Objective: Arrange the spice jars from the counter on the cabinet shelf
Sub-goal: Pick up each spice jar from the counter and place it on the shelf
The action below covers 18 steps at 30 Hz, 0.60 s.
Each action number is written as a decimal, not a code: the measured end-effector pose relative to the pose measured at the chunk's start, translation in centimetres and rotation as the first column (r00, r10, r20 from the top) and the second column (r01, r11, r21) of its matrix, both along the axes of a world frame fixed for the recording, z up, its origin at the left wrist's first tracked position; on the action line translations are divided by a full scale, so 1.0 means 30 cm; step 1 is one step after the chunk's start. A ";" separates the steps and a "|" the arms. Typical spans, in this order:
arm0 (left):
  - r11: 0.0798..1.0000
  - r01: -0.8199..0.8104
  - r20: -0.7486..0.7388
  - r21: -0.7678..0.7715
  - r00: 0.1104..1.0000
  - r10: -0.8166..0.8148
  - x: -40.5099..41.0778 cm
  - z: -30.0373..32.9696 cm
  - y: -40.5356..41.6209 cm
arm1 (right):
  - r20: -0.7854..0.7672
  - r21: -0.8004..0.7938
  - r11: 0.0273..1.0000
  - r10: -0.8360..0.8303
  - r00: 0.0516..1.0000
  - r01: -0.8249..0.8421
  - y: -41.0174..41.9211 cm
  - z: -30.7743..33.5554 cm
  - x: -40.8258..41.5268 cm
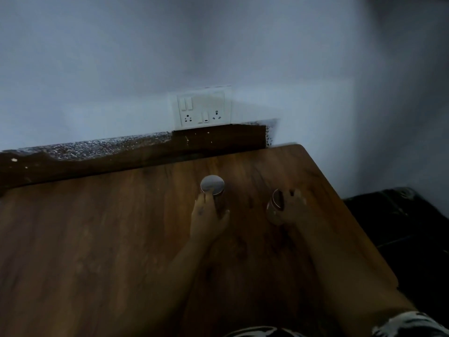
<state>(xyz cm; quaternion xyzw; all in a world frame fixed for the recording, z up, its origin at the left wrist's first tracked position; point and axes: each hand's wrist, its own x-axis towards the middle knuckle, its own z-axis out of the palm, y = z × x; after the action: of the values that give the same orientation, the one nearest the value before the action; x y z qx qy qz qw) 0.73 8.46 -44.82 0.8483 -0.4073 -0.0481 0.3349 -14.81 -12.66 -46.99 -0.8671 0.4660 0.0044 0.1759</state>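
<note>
Two spice jars with shiny metal lids are over the wooden counter (97, 227). My left hand (206, 217) grips the left jar (212, 186), which stands upright with its round lid facing up. My right hand (289, 207) grips the right jar (277, 200), which is tilted so its lid faces left. The picture is dim and blurred, so the jar bodies are mostly hidden by my fingers. No cabinet shelf is in view.
A white switch and socket plate (202, 109) sits on the wall behind the counter, above a dark speckled backsplash (97, 149). The counter's right edge runs diagonally down; beyond it lies a dark surface (401, 227).
</note>
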 end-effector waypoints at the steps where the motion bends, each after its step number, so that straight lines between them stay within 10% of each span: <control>1: 1.000 0.024 -0.011 0.000 1.000 -0.024 -0.015 -0.011 -0.005 | -0.002 -0.010 1.000 0.004 1.000 -0.004 0.002 -0.015 -0.006; 12: 0.979 0.198 -0.120 0.047 0.974 -0.192 -0.097 -0.020 -0.043 | 0.236 0.077 0.975 -0.223 0.946 0.211 0.074 0.114 0.058; 18: 0.950 0.143 -0.209 -0.278 0.956 -0.205 -0.126 0.101 -0.062 | 0.204 0.277 0.899 -0.399 0.894 0.339 0.245 0.374 0.164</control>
<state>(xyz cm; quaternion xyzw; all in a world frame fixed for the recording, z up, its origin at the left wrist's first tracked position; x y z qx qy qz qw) -3.04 6.59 -41.79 0.7457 -0.4411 -0.1242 0.4836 -9.90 -5.31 -35.79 -0.7283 0.5926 -0.0860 0.3332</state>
